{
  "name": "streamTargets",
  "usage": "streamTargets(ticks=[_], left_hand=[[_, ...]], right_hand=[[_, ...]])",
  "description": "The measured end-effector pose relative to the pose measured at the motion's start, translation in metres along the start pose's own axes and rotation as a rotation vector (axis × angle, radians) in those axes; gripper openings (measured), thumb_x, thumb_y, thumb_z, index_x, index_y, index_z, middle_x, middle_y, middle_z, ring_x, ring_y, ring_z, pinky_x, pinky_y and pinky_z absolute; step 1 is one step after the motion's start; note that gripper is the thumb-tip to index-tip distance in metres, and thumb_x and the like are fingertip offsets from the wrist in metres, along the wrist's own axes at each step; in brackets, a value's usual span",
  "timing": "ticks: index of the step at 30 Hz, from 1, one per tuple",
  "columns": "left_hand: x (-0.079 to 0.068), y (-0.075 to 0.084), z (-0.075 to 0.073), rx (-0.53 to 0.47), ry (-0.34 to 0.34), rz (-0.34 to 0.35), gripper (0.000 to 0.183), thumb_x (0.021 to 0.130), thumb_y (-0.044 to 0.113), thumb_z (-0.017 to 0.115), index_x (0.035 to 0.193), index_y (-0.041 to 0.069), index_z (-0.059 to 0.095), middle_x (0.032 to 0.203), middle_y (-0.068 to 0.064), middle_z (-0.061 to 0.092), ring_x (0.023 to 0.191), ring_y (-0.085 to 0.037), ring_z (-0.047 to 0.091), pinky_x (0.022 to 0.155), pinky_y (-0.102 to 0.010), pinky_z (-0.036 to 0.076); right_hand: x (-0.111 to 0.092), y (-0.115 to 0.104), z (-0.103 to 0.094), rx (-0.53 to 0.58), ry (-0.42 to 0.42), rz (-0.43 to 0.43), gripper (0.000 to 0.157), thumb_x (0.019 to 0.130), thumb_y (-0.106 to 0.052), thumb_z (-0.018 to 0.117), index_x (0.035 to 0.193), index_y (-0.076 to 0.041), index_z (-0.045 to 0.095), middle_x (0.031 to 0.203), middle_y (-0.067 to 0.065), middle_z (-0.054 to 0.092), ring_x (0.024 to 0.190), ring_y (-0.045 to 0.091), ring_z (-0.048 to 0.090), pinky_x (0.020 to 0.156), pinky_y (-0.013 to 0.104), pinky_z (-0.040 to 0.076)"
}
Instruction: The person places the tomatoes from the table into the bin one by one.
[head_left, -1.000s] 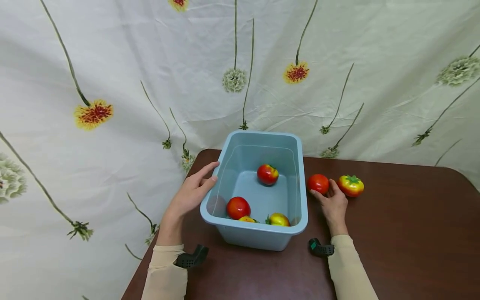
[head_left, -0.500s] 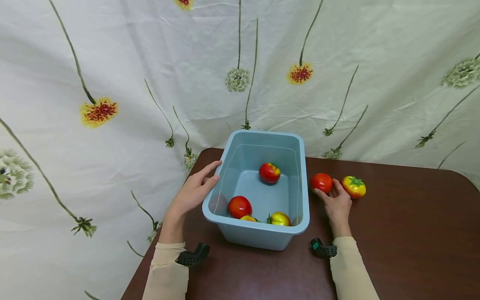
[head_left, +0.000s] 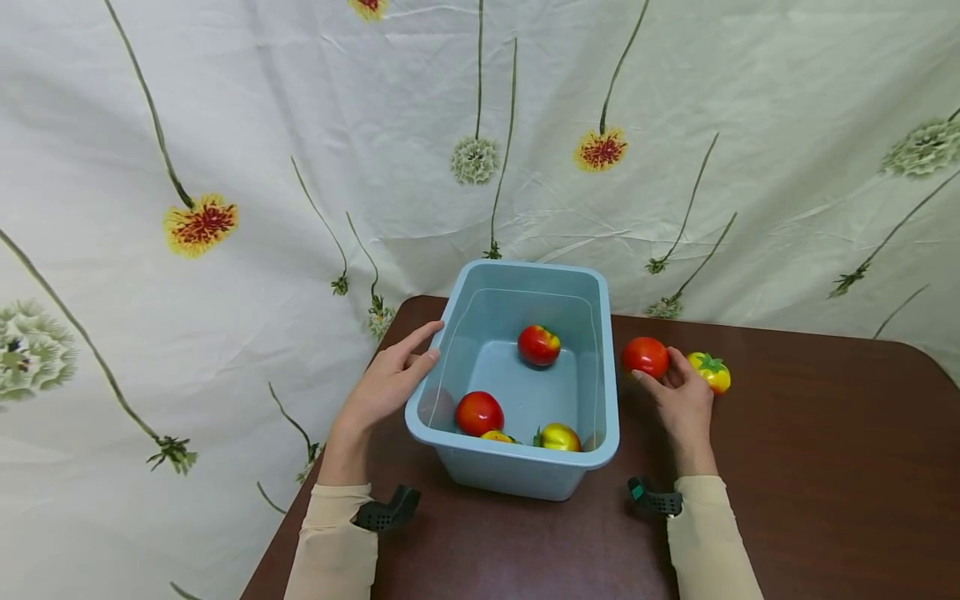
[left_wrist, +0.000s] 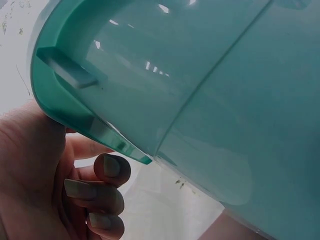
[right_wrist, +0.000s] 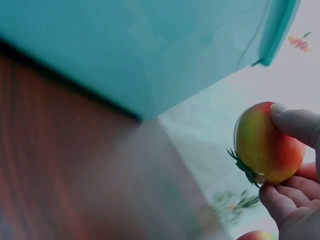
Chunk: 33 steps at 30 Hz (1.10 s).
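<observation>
Whitish cloth [head_left: 360,100] printed with flowers is hanging at the back and filling the far left. Next, the left hand [head_left: 386,379] is resting its thumb and index finger on the left rim of the light-blue bin [head_left: 517,483]; the left wrist view is showing what the head view is hiding, the other fingers curling loosely below that rim. The bin is standing on the dark brown table [head_left: 825,433], its long axis running away from the person. Inside, going rightward, a red fruit [head_left: 480,414] is lying near the front, a mostly hidden yellow fruit [head_left: 495,436] is lying beside it, a red-and-yellow fruit [head_left: 538,346] is sitting farther back, and a yellow-green fruit [head_left: 560,437] is pointing its leaves leftward.

Just right of the bin, outside it, the right hand [head_left: 686,400], well apart from the other, is pinching a tomato [head_left: 645,357] between thumb and fingers. The head view is giving only its red side; the right wrist view is revealing a yellow-green flank and a leafy stem end pointing down-left there, the stem axis slanting through a nearly round body. Partly behind that hand, a yellow-and-red tomato [head_left: 712,375] is facing its green leaves upward.
</observation>
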<state>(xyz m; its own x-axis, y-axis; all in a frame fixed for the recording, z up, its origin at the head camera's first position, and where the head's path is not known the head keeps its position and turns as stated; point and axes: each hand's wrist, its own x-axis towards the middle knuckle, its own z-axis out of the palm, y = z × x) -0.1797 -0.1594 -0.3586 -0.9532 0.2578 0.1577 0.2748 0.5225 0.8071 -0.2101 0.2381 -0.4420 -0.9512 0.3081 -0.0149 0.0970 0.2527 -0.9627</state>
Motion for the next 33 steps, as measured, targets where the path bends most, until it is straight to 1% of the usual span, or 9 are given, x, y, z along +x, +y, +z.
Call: streamTargets(ticks=[2, 8, 12, 16, 25, 33], left_hand=[[0.001, 0.000, 0.000, 0.002, 0.001, -0.002, 0.050, 0.101, 0.034, 0.049, 0.149, 0.026, 0.038, 0.105, -0.019, 0.072, 0.085, -0.019, 0.071, 0.080, -0.038, 0.057], [0.002, -0.001, 0.000, 0.031, 0.004, 0.011, 0.050, 0.101, 0.035, 0.049, 0.149, 0.024, 0.038, 0.098, -0.015, 0.073, 0.080, -0.017, 0.070, 0.077, -0.033, 0.056], [0.001, 0.001, 0.000, 0.039, 0.007, 0.008, 0.051, 0.102, 0.034, 0.049, 0.150, 0.023, 0.038, 0.098, -0.014, 0.073, 0.080, -0.017, 0.069, 0.077, -0.034, 0.056], [0.001, 0.003, 0.000, 0.038, 0.012, -0.006, 0.050, 0.102, 0.034, 0.049, 0.150, 0.025, 0.038, 0.100, -0.014, 0.073, 0.081, -0.018, 0.070, 0.078, -0.036, 0.056], [0.001, 0.002, 0.000, 0.025, 0.009, -0.001, 0.050, 0.102, 0.034, 0.048, 0.149, 0.023, 0.038, 0.100, -0.017, 0.073, 0.081, -0.018, 0.070, 0.077, -0.036, 0.057], [-0.001, 0.007, 0.001, 0.018, 0.012, -0.014, 0.049, 0.102, 0.033, 0.048, 0.149, 0.026, 0.039, 0.100, -0.016, 0.073, 0.082, -0.019, 0.070, 0.079, -0.039, 0.058]], right_hand=[[-0.003, -0.008, -0.004, 0.014, 0.003, -0.012, 0.078, 0.090, -0.025, 0.070, 0.154, -0.014, 0.028, 0.155, 0.011, 0.037, 0.140, 0.030, 0.041, 0.110, 0.041, 0.038], [-0.014, -0.034, -0.012, 0.018, 0.020, -0.103, 0.076, 0.088, -0.025, 0.072, 0.153, -0.016, 0.033, 0.153, 0.007, 0.041, 0.138, 0.027, 0.046, 0.107, 0.040, 0.041], [-0.024, -0.049, -0.016, -0.002, 0.029, -0.161, 0.075, 0.087, -0.025, 0.074, 0.151, -0.018, 0.036, 0.151, 0.007, 0.045, 0.135, 0.027, 0.049, 0.104, 0.039, 0.043], [-0.035, -0.061, -0.020, -0.007, 0.037, -0.205, 0.075, 0.085, -0.025, 0.076, 0.150, -0.019, 0.039, 0.149, 0.006, 0.048, 0.133, 0.027, 0.052, 0.101, 0.039, 0.045], [-0.058, -0.086, -0.022, 0.013, 0.078, -0.284, 0.073, 0.083, -0.024, 0.078, 0.148, -0.018, 0.043, 0.145, 0.005, 0.052, 0.130, 0.025, 0.054, 0.098, 0.034, 0.047], [-0.071, -0.097, -0.021, 0.014, 0.057, -0.344, 0.070, 0.083, -0.025, 0.077, 0.146, -0.021, 0.046, 0.142, 0.003, 0.055, 0.128, 0.023, 0.057, 0.096, 0.032, 0.048]])
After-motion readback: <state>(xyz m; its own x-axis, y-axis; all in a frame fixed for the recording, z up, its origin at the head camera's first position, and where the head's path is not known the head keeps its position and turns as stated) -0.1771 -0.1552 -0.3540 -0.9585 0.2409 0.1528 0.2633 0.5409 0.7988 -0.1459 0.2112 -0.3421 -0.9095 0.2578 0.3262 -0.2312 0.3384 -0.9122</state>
